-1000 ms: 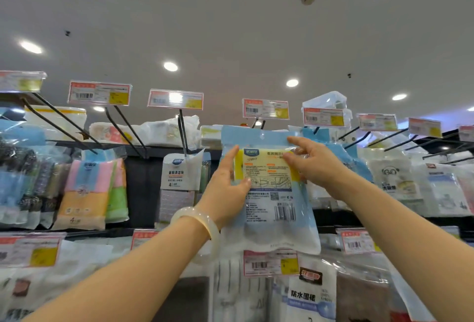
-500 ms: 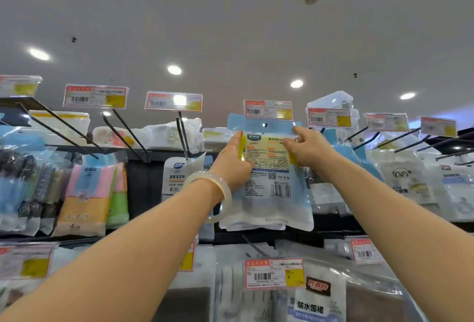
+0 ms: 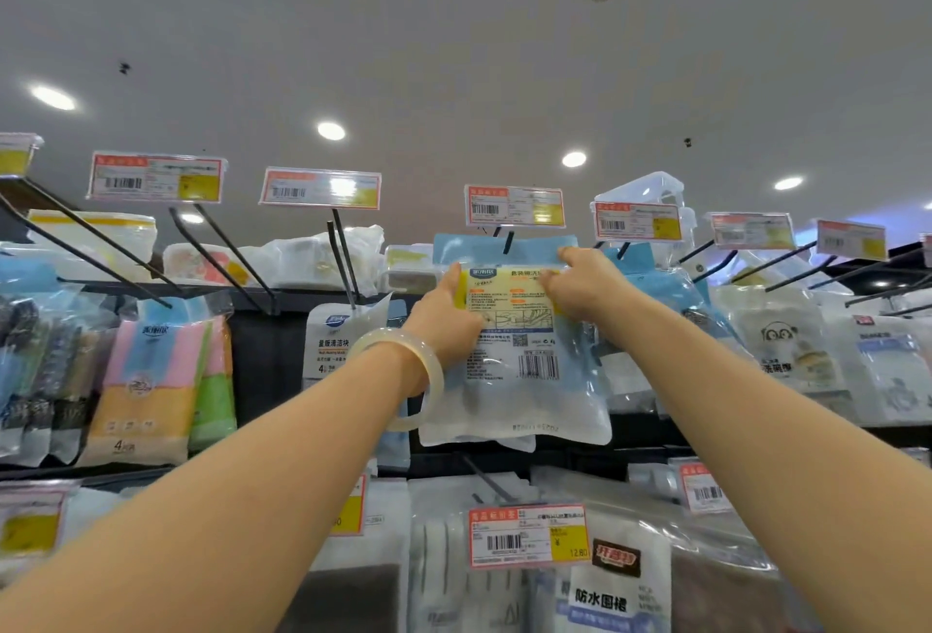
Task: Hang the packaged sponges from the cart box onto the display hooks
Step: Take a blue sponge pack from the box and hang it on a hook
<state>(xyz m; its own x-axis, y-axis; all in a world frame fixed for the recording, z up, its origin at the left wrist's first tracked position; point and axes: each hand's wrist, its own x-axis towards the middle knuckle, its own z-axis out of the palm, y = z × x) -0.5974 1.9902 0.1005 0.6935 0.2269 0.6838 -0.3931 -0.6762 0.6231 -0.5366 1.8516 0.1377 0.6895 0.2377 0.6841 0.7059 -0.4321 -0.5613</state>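
A blue and clear sponge package (image 3: pixel 519 380) with a yellow label is held up at the top row of display hooks. Its blue header sits over the tip of a black hook (image 3: pixel 508 242) under a red and yellow price tag (image 3: pixel 514 206). My left hand (image 3: pixel 444 319), with a pale bangle on the wrist, grips the package's left edge. My right hand (image 3: pixel 585 287) pinches the upper right part of the label. The cart box is out of view.
More black hooks with price tags run left and right along the top row. Pink, yellow and green sponge packs (image 3: pixel 151 385) hang at the left, white packs (image 3: pixel 787 345) at the right. A lower row of tagged packages (image 3: pixel 527 536) hangs below my arms.
Both hands have raised the package and pushed it further toward the shelf, so its header now reaches the hook under the price tag.
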